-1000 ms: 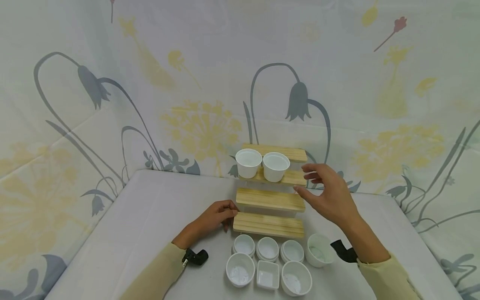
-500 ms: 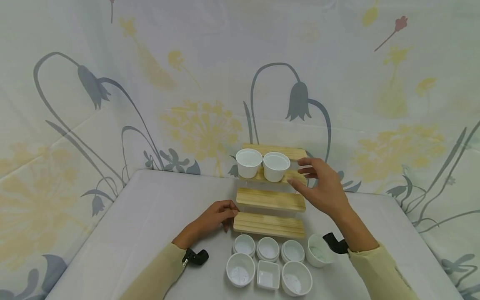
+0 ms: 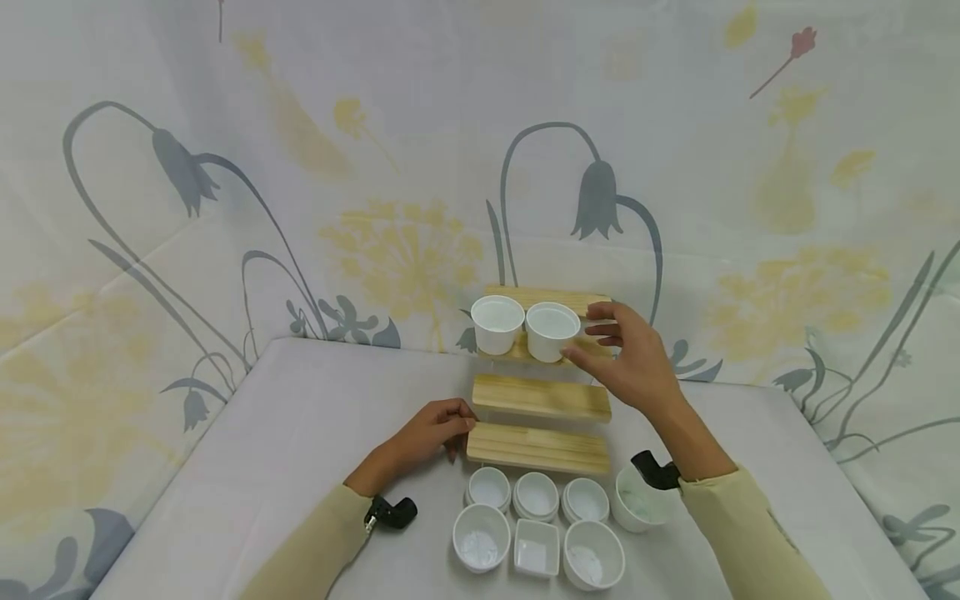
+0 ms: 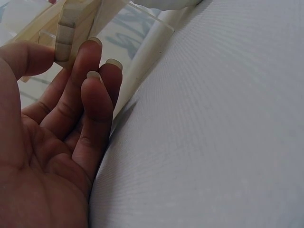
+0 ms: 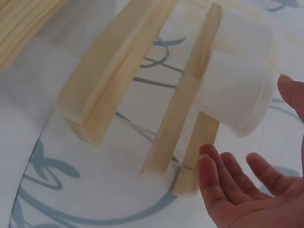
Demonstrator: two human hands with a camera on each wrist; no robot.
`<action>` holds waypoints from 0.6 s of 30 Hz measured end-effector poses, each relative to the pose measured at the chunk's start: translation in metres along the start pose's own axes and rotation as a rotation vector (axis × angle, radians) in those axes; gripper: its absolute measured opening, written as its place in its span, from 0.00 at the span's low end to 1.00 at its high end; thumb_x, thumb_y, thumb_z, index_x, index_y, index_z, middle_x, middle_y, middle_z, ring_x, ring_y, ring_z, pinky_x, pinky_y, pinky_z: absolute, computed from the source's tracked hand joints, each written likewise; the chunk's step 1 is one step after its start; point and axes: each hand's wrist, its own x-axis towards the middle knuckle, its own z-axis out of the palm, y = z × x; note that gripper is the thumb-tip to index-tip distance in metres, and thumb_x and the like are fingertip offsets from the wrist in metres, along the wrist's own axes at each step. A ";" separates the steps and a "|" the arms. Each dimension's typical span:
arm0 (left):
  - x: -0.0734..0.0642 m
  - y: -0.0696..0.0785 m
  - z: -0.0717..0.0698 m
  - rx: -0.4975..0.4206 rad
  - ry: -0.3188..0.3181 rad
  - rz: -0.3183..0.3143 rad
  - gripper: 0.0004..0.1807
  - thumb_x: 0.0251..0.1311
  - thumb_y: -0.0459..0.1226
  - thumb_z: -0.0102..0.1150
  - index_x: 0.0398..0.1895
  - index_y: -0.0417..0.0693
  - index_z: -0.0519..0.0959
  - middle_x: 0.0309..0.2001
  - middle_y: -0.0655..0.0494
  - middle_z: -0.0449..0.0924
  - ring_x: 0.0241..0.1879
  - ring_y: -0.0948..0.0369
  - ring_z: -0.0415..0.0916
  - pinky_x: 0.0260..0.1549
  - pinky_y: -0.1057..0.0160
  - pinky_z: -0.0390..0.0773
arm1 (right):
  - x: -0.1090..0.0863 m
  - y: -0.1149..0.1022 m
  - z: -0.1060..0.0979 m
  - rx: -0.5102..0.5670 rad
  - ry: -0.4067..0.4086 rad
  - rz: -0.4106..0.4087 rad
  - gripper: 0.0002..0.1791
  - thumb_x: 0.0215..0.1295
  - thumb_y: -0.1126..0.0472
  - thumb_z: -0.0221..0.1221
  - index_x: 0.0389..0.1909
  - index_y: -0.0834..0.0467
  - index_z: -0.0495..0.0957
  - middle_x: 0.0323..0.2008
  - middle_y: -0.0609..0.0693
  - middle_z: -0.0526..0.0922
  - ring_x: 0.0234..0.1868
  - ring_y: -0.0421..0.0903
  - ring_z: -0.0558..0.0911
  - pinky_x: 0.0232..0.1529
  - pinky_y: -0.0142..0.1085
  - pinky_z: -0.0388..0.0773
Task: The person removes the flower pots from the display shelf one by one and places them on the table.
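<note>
1. Toward the far edge of the table [image 3: 247, 433] stands one stepped wooden rack [image 3: 538, 398] with four shelves, rising away from the person.
2. Up on the third shelf [image 3: 517, 354] sit two white cups, side by side and upright: the left cup [image 3: 497, 325] and the right cup [image 3: 552, 332].
3. Right hand [image 3: 628, 360] is at the right end of that shelf, fingers spread and relaxed, thumb tip just beside the right cup's base. Whether it touches the cup, I cannot tell; nothing is gripped.
4. From the right wrist view, the fingers [image 5: 223, 175] show straight and apart, close beside the cup's rim.
5. Left hand [image 3: 429, 435] rests on the table at the left end of the lowest shelf [image 3: 537, 448], fingers curled round the shelf end, thumb on top.
6. Left wrist view confirms it: fingertips [image 4: 97, 78] bent against the wooden end.
7. Along the near edge, in front of the rack, seven white dishes: three small round bowls [image 3: 537, 497] in a row, behind two larger round bowls [image 3: 480, 538] with one square dish [image 3: 536, 554] between them.
8. One more cup [image 3: 632, 502] sits just to the right of that group, partly hidden by the right wrist.
</note>
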 end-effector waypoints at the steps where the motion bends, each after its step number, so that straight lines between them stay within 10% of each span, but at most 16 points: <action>1: 0.000 0.000 0.000 0.001 -0.001 -0.003 0.12 0.78 0.36 0.52 0.47 0.35 0.81 0.28 0.54 0.81 0.24 0.58 0.76 0.27 0.62 0.81 | 0.002 0.000 0.001 0.005 -0.002 0.008 0.38 0.64 0.52 0.76 0.69 0.63 0.71 0.63 0.60 0.79 0.61 0.60 0.83 0.63 0.57 0.79; 18: 0.001 0.000 0.000 -0.007 0.002 -0.008 0.12 0.78 0.35 0.52 0.48 0.32 0.80 0.28 0.53 0.80 0.25 0.58 0.76 0.27 0.62 0.81 | 0.020 0.001 0.024 0.030 0.013 0.022 0.44 0.58 0.56 0.79 0.71 0.65 0.69 0.62 0.62 0.76 0.55 0.62 0.83 0.55 0.58 0.83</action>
